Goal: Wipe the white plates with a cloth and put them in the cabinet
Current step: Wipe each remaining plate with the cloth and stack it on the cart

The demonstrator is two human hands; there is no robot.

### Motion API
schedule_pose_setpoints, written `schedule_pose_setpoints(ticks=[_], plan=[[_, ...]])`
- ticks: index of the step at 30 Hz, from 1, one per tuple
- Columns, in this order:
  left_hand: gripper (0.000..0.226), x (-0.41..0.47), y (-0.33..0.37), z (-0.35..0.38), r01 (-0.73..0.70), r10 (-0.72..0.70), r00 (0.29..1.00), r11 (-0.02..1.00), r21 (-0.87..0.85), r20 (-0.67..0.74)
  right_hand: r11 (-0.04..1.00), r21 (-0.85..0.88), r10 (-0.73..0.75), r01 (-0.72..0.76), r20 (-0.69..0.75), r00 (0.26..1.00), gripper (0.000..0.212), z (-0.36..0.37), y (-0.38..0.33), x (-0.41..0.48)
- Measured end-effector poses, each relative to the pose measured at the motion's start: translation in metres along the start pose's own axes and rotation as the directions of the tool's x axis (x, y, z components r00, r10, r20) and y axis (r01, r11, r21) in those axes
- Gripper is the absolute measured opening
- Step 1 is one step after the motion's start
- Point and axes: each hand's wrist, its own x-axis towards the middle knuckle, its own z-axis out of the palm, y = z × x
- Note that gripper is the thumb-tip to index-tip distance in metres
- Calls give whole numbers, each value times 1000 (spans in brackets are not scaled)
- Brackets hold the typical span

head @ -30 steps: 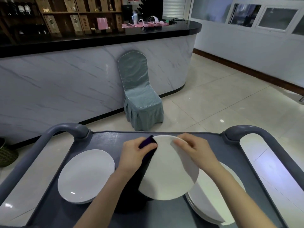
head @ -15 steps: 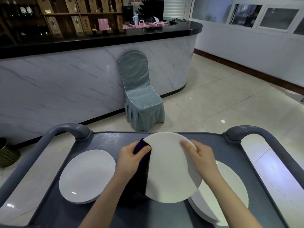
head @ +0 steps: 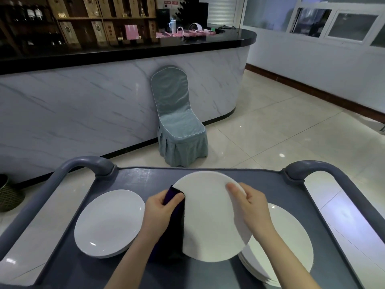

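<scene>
A white plate (head: 210,217) is held tilted above the grey cart (head: 133,180), its underside toward me. My right hand (head: 252,207) grips its right rim. My left hand (head: 160,209) holds a dark purple cloth (head: 173,195) against the plate's left edge, and the cloth hangs down below that hand. On the cart's left side rest white plates (head: 108,222). A stack of white plates (head: 289,243) sits at the right, partly hidden by the held plate and my right arm.
The cart has grey tubular handles at left (head: 68,170) and right (head: 325,170). Beyond it a covered blue-grey chair (head: 177,122) stands against a marble-fronted bar counter (head: 83,105). A dark basket (head: 8,195) sits on the floor at far left. Tiled floor spreads to the right.
The held plate has shifted slightly right and turned in my hands. My left hand with the cloth has slid along the plate's left edge; my right hand has moved round the rim.
</scene>
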Motion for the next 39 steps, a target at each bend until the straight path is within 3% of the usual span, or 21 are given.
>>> schedule_pose_setpoints(ticks=[3, 5, 8, 10, 11, 13, 16, 18, 20, 23, 25, 28, 31, 33, 34, 36, 37, 39], plan=[[12, 10, 18, 4, -126, 90, 976, 976, 176, 197, 991, -82, -92, 108, 171, 981, 38, 7, -5, -2], [11, 13, 25, 5, -144, 91, 966, 967, 210, 243, 991, -70, -105, 117, 160, 982, 35, 4, -10, 1], [16, 9, 24, 6, -13, 15, 999, 999, -48, 33, 997, 75, 28, -19, -116, 993, 36, 0, -16, 4], [15, 2, 18, 19, 101, -143, 983, 944, -313, -115, 907, 398, 273, -136, -312, 910, 42, 15, -17, 2], [14, -2, 14, 27, 137, -217, 960, 913, -384, -174, 816, 554, 401, -165, -336, 853, 41, 26, -19, -1], [15, -5, 10, 37, 147, -277, 922, 896, -419, -269, 698, 678, 533, -230, -277, 799, 33, 42, -20, -4], [19, 0, 9, 26, 131, -267, 915, 906, -402, -303, 755, 589, 456, -287, -158, 876, 22, 37, -15, -3], [22, 4, 13, 12, 95, -194, 934, 945, -314, -301, 879, 437, 287, -191, -165, 943, 9, 19, -12, 5], [19, 6, 20, 2, 12, -51, 970, 987, -162, -237, 975, 216, 74, -44, -132, 988, 9, 3, -16, 15], [18, 8, 35, -1, -150, 151, 988, 987, 59, -15, 970, -181, -137, 163, 144, 980, 2, -6, -32, 28], [22, 11, 42, 3, -237, 218, 969, 955, 180, 119, 927, -263, -177, 267, 322, 930, 20, -3, -36, 30], [29, 13, 45, 6, -291, 252, 950, 928, 234, 184, 924, -212, -246, 319, 312, 918, 35, 3, -38, 28], [20, 14, 40, 1, -222, 217, 975, 962, 158, 49, 974, -109, -186, 198, 113, 976, 40, 2, -36, 22], [20, 12, 29, 1, -101, 102, 986, 995, 20, -131, 994, 110, -12, 26, -120, 993, 41, 8, -32, 14], [22, 10, 23, 4, -16, -1, 979, 996, -83, -201, 952, 299, 124, -59, -202, 971, 42, 14, -29, 8], [25, 7, 12, 12, 146, -216, 946, 950, -275, -242, 805, 566, 346, -178, -205, 915, 43, 27, -28, -2], [27, 7, 8, 13, 188, -268, 932, 933, -307, -245, 796, 568, 367, -209, -179, 913, 43, 31, -28, -5], [31, 9, 6, 8, 190, -261, 930, 944, -268, -258, 898, 389, 269, -204, -120, 956, 33, 26, -27, -2]])
